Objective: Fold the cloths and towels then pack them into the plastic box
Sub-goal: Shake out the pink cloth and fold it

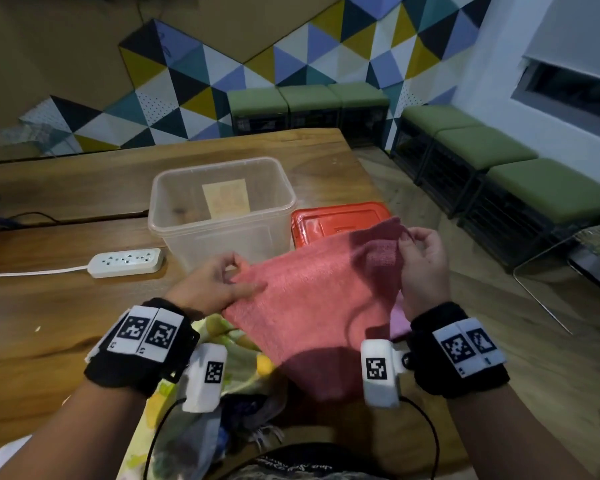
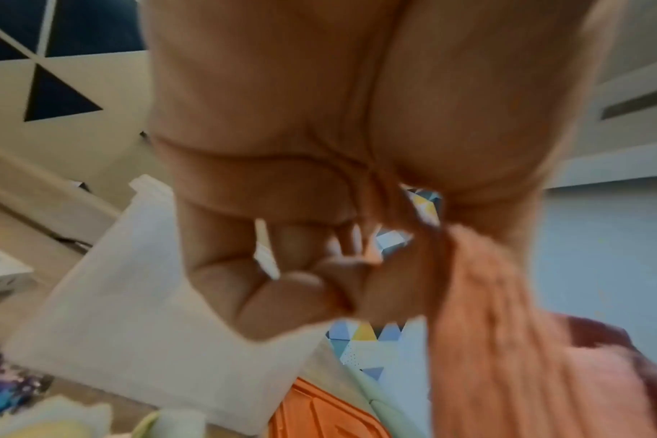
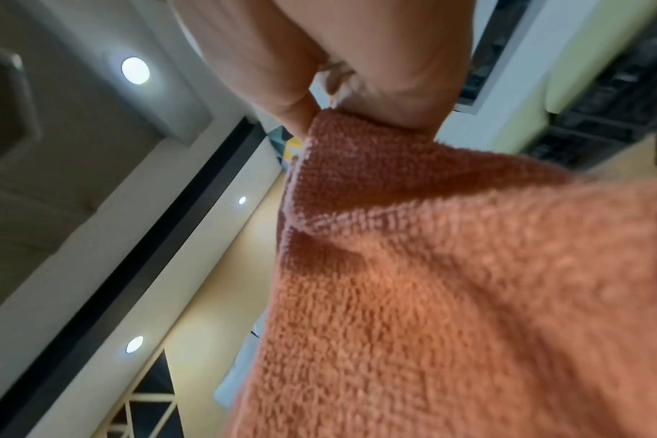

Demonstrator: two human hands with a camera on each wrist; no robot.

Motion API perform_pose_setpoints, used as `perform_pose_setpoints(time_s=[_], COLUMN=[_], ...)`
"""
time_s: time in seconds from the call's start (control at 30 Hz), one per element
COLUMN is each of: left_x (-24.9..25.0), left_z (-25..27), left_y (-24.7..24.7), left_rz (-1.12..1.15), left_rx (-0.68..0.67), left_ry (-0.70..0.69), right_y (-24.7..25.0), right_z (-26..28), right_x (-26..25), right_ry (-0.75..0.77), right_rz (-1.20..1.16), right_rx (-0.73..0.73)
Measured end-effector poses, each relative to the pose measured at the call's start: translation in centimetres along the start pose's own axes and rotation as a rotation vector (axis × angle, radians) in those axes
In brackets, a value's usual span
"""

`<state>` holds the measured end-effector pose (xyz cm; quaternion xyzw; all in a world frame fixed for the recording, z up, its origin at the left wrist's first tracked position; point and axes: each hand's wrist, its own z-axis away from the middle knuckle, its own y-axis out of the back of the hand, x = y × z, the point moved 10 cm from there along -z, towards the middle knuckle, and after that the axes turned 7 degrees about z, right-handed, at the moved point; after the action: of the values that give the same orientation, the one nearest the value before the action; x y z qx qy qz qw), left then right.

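A pink terry towel (image 1: 312, 296) hangs stretched in the air between my two hands, just in front of the clear plastic box (image 1: 222, 209). My left hand (image 1: 222, 282) pinches the towel's left corner, and the left wrist view shows the towel (image 2: 507, 340) trailing from the curled fingers (image 2: 282, 296). My right hand (image 1: 420, 258) pinches the upper right corner, held higher; the right wrist view shows the towel (image 3: 451, 281) gripped between thumb and fingers (image 3: 301, 112). The box holds no cloth; a paper label shows through it.
An orange lid (image 1: 340, 220) lies on the wooden table (image 1: 49, 306) right of the box, partly behind the towel. A white power strip (image 1: 125, 261) sits left of the box. A heap of other cloths (image 1: 219, 393) lies under my wrists. Green stools (image 1: 499, 168) line the wall.
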<state>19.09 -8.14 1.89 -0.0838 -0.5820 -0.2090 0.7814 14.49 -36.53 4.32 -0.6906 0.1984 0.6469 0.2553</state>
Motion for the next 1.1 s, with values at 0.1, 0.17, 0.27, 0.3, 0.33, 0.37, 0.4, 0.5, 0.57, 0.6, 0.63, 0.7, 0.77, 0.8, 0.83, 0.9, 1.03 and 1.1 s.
perform_pose_setpoints(time_s=[0.1,0.17,0.27,0.3,0.33,0.37,0.4,0.5,0.57,0.6,0.63,0.7,0.77,0.8,0.83,0.9,1.03,1.1], left_x=[1.5,2.7,3.7,3.8,3.8,3.8,3.8,4.4,5.3,5.9,6.3,7.0,7.5,7.6,7.6,8.0,8.1,8.1], left_z=[0.0,0.2,0.5,0.5,0.6,0.7,0.8,1.3,1.6,1.8,1.9,2.2,2.3,2.3,2.4,2.6,2.8,2.8], left_y=[-0.3,-1.7,-4.2,-4.8,-5.2,-5.5,-5.7,-5.9,-5.5,-5.3,-5.1,-4.8,-4.7,-4.8,-4.8,-4.9,-5.1,-4.9], left_rz=[0.327,0.482,0.524,0.517,0.511,0.503,0.5,0.472,0.317,0.24,0.189,0.146,0.099,0.077,0.061,0.04,0.036,0.048], left_rx=[0.073,0.046,-0.061,-0.087,-0.108,-0.13,-0.15,-0.191,-0.12,-0.063,-0.01,0.071,0.119,0.13,0.14,0.16,0.193,0.21], left_ry=[-0.094,-0.127,-0.118,-0.115,-0.109,-0.107,-0.111,-0.201,-0.31,-0.363,-0.404,-0.465,-0.517,-0.531,-0.543,-0.582,-0.586,-0.589], right_y=[-2.2,-4.2,-6.3,-6.8,-7.3,-7.6,-7.6,-7.0,-6.5,-6.3,-6.2,-6.3,-6.5,-6.6,-6.6,-6.3,-5.8,-6.2], right_z=[1.4,3.0,5.3,6.0,6.6,6.9,7.1,6.8,6.6,6.5,6.5,6.8,7.1,7.3,7.3,7.5,7.4,7.7], right_x=[-1.4,-1.7,-2.4,-2.6,-2.8,-2.9,-3.0,-2.9,-2.9,-3.0,-3.2,-3.7,-4.0,-4.1,-4.1,-4.1,-4.2,-4.4], right_ry=[0.119,0.142,0.213,0.259,0.299,0.326,0.337,0.32,0.32,0.322,0.327,0.343,0.356,0.359,0.36,0.355,0.332,0.327], right_rz=[0.208,0.259,0.188,0.193,0.21,0.224,0.224,0.204,0.192,0.175,0.154,0.11,0.086,0.086,0.088,0.077,0.028,0.012], right_rx=[-0.191,-0.355,-0.496,-0.523,-0.54,-0.537,-0.522,-0.473,-0.445,-0.433,-0.426,-0.433,-0.451,-0.454,-0.451,-0.424,-0.385,-0.432])
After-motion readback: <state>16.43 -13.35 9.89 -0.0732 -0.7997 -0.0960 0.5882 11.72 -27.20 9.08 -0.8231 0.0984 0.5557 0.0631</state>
